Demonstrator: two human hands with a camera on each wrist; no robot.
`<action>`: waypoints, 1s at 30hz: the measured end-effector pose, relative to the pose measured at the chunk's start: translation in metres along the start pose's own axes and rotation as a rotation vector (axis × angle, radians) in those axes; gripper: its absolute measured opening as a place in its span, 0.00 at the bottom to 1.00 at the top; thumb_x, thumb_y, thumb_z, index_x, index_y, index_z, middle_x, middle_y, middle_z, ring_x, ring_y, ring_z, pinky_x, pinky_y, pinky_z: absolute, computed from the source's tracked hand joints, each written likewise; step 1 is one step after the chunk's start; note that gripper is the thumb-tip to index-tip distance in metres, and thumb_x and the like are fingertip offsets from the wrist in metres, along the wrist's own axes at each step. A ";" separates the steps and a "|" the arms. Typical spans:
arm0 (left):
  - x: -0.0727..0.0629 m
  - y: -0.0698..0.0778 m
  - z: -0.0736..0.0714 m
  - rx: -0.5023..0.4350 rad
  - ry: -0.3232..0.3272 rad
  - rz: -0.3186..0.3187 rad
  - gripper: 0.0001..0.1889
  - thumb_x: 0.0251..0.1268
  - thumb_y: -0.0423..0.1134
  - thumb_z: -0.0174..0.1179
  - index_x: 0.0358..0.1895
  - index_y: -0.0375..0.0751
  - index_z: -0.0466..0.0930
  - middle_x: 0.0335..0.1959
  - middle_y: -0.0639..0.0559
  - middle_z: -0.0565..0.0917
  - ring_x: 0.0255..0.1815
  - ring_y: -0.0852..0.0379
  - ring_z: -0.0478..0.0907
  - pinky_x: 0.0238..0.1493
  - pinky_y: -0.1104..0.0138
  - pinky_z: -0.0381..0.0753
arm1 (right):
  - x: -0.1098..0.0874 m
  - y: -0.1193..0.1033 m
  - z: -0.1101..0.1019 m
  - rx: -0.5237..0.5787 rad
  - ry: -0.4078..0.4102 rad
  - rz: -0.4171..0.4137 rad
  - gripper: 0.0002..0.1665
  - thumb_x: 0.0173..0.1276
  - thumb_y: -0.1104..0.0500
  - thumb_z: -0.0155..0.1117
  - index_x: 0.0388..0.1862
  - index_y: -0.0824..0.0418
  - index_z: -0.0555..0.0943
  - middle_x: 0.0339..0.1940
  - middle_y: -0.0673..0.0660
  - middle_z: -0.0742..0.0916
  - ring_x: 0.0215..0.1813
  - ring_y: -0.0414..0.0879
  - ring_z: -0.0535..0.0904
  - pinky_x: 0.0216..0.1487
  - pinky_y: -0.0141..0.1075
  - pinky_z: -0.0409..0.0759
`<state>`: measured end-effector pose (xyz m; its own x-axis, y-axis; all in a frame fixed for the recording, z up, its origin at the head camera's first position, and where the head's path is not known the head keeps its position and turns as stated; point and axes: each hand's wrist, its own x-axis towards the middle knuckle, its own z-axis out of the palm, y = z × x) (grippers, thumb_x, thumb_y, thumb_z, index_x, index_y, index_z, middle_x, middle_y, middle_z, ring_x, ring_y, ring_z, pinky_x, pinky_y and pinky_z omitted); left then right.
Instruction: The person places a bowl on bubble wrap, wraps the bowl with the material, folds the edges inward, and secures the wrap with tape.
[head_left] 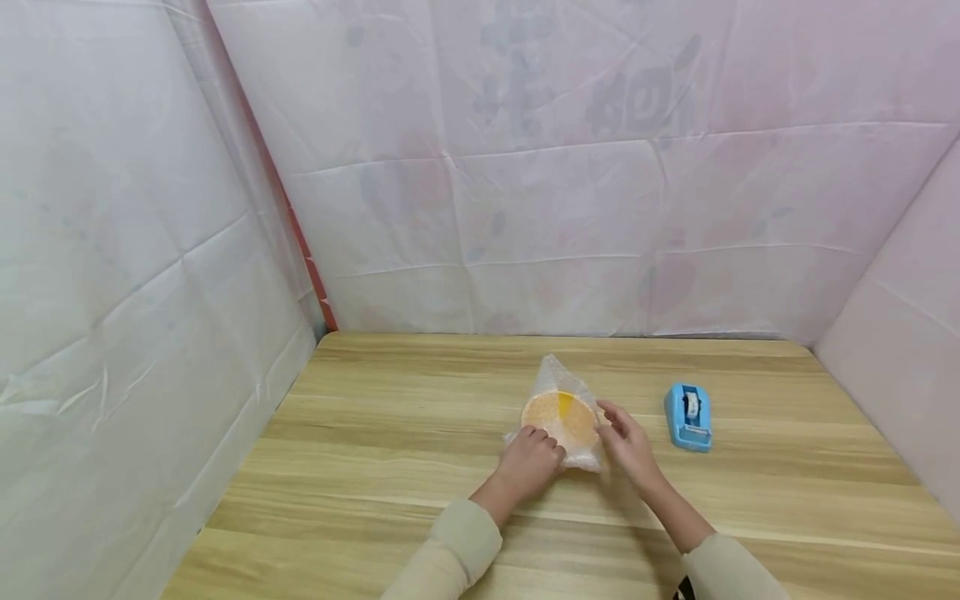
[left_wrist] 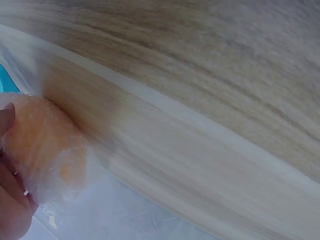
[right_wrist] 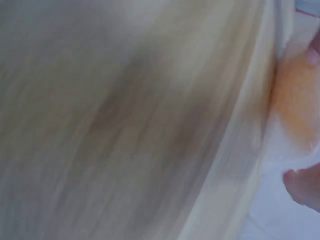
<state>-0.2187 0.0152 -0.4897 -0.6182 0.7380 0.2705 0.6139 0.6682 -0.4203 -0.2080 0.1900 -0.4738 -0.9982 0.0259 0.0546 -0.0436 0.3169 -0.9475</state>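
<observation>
Round orange bubble-wrapped disc [head_left: 545, 410]: left hand [head_left: 529, 463] fingers clamped on its near edge; right hand [head_left: 630, 446] fingers apart, touching its right.

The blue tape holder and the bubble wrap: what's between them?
In the head view, going from the bubble wrap to the blue tape holder: the right hand, then bare wooden table.

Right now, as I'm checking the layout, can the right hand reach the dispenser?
Probably yes: the dispenser stands to the right of the right hand, with only bare table between.
</observation>
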 end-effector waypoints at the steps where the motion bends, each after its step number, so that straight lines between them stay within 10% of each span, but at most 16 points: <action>1: 0.000 0.000 0.000 0.000 -0.001 0.002 0.10 0.63 0.53 0.53 0.30 0.59 0.81 0.30 0.67 0.83 0.34 0.67 0.76 0.41 0.73 0.69 | 0.002 -0.001 -0.002 0.069 -0.025 0.079 0.29 0.70 0.64 0.44 0.68 0.72 0.57 0.69 0.72 0.63 0.70 0.62 0.57 0.69 0.54 0.57; 11: -0.004 0.001 -0.003 -0.013 -0.002 0.018 0.09 0.63 0.51 0.54 0.29 0.59 0.81 0.30 0.66 0.83 0.34 0.66 0.76 0.41 0.73 0.69 | 0.022 0.005 -0.018 0.552 -0.192 0.366 0.35 0.76 0.56 0.25 0.70 0.73 0.29 0.72 0.75 0.41 0.75 0.63 0.38 0.75 0.47 0.40; 21: -0.010 0.004 -0.007 -0.006 0.058 0.033 0.08 0.60 0.50 0.56 0.26 0.59 0.80 0.26 0.67 0.82 0.31 0.67 0.75 0.37 0.73 0.67 | 0.029 0.016 -0.022 0.738 -0.167 0.447 0.35 0.75 0.55 0.23 0.70 0.70 0.25 0.73 0.71 0.38 0.76 0.60 0.35 0.74 0.45 0.39; 30: -0.014 0.009 -0.012 -0.008 0.059 0.045 0.08 0.60 0.51 0.56 0.25 0.59 0.79 0.25 0.67 0.81 0.30 0.67 0.75 0.37 0.73 0.68 | 0.032 0.019 -0.031 0.655 -0.219 0.452 0.38 0.76 0.49 0.23 0.71 0.67 0.24 0.73 0.72 0.40 0.75 0.63 0.39 0.73 0.48 0.42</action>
<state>-0.1983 0.0117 -0.4866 -0.5603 0.7713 0.3019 0.6442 0.6349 -0.4265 -0.2394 0.2260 -0.4806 -0.9079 -0.1888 -0.3743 0.4162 -0.2982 -0.8590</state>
